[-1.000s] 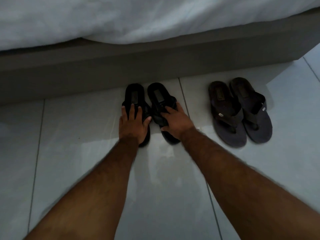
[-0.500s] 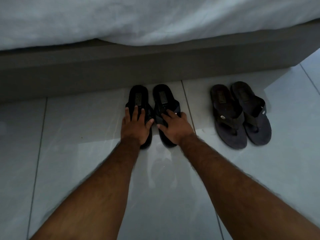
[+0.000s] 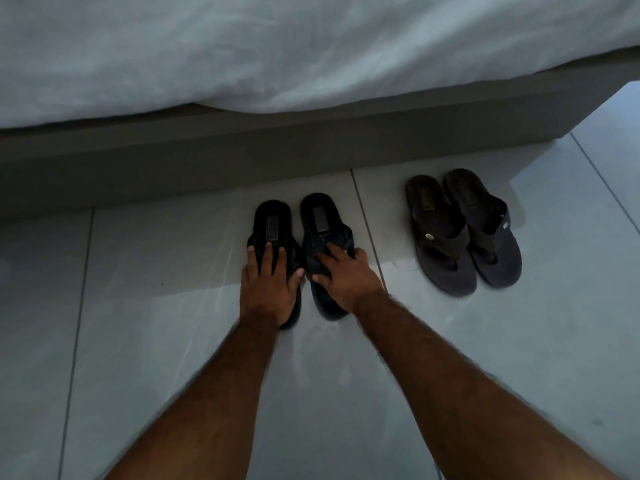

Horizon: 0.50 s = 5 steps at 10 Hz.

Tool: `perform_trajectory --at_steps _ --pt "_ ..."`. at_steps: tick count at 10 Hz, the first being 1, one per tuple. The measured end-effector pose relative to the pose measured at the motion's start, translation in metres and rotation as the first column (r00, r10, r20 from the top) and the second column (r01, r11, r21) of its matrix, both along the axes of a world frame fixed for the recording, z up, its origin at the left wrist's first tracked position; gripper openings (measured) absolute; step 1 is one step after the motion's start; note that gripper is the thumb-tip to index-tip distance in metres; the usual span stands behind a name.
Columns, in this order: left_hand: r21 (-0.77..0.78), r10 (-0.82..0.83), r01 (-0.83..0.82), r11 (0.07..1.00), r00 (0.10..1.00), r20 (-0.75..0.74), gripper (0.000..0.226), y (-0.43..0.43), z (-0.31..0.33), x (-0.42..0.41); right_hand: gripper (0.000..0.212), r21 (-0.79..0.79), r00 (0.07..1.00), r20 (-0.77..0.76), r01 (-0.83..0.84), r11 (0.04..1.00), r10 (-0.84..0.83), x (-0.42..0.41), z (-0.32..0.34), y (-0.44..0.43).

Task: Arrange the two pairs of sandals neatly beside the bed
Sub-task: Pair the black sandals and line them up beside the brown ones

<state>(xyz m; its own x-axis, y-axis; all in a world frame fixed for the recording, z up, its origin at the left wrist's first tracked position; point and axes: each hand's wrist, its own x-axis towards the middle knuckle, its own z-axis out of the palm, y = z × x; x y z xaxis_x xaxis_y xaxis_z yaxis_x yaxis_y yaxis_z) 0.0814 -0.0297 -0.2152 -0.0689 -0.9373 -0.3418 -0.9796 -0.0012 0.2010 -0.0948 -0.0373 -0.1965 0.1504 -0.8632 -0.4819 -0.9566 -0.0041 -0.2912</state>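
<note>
Two black sandals lie side by side on the tiled floor with their heels toward the bed base (image 3: 311, 157). My left hand (image 3: 268, 289) lies flat over the strap and toe of the left black sandal (image 3: 272, 221) and presses on it. My right hand (image 3: 346, 278) covers the strap of the right black sandal (image 3: 320, 216), fingers spread over it. A narrow gap separates the two sandals. To the right, a brown pair of sandals (image 3: 446, 237) sits together and untouched, slightly angled, also heels toward the bed.
A white duvet (image 3: 277, 46) hangs over the grey bed base along the top. The bed's corner ends at the upper right. Pale glossy floor tiles (image 3: 156, 306) spread around both pairs.
My right hand has swung the right black sandal straighter, so that it lies nearly parallel to the left one. Both hands stay on the black pair. The brown pair has not moved.
</note>
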Motion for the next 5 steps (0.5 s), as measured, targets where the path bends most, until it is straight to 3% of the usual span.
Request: perform_trajectory --at_steps 3,4,5 --pt "0.042 -0.010 0.008 0.999 0.999 0.042 0.071 0.000 0.004 0.000 0.067 0.039 1.000 0.018 -0.018 0.999 0.017 -0.001 0.003 0.001" --pt "-0.028 -0.028 0.030 0.999 0.998 0.051 0.071 -0.003 0.021 -0.002 0.077 0.026 0.999 0.046 0.027 0.999 -0.028 -0.010 0.021 0.006" --pt "-0.197 -0.122 0.111 0.974 0.992 -0.043 0.074 -0.010 0.057 -0.026 0.081 -0.075 0.998 0.020 0.058 0.995 -0.057 -0.033 0.052 0.012"
